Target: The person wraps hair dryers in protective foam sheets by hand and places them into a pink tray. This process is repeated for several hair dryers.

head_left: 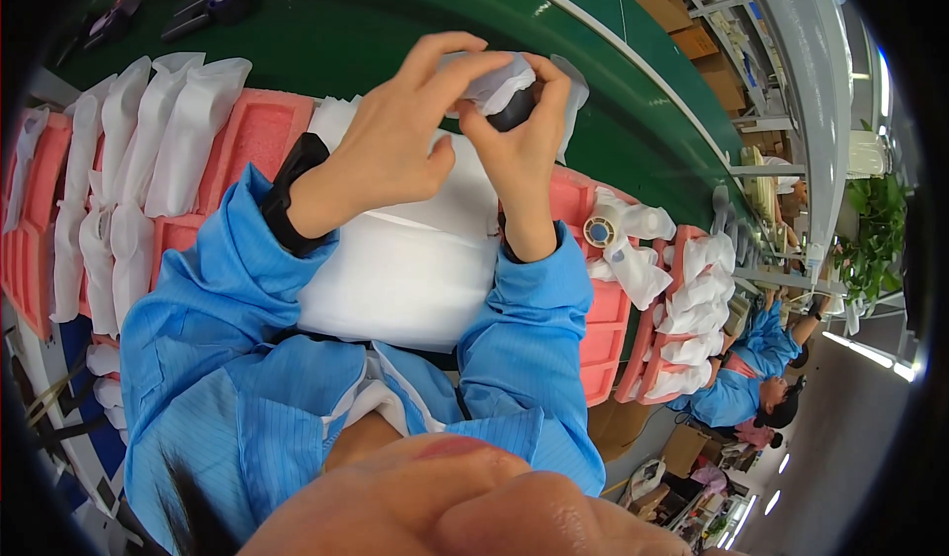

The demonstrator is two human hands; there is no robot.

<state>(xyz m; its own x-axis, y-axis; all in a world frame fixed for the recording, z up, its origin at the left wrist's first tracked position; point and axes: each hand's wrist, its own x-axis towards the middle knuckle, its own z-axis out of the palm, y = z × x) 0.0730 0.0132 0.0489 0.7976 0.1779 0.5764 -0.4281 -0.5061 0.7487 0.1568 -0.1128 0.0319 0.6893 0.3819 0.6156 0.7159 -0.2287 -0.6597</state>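
Setting: green conveyor belt [395, 22] curving past a workbench, with shelving behind it at the upper right.
Left hand [395, 141]: raised over the bench, fingers curled tight around a white foam pouch [499, 82], thumb pressing its near side.
Right hand [519, 151]: fingers pinched on the same pouch from below and the right, wrapped about a small dark part [514, 113] poking out of it.
Pouch: held up between both hands, above a stack of white foam sheets [405, 269].
Left side: pink trays [252, 131] lined with filled white bags [188, 131].
Right side: more pink trays with wrapped pieces, one showing a round blue-centred end [599, 231].
Background: a co-worker in a blue coat [751, 378] seated at the far right.
Belt top: black handheld devices [213, 2].
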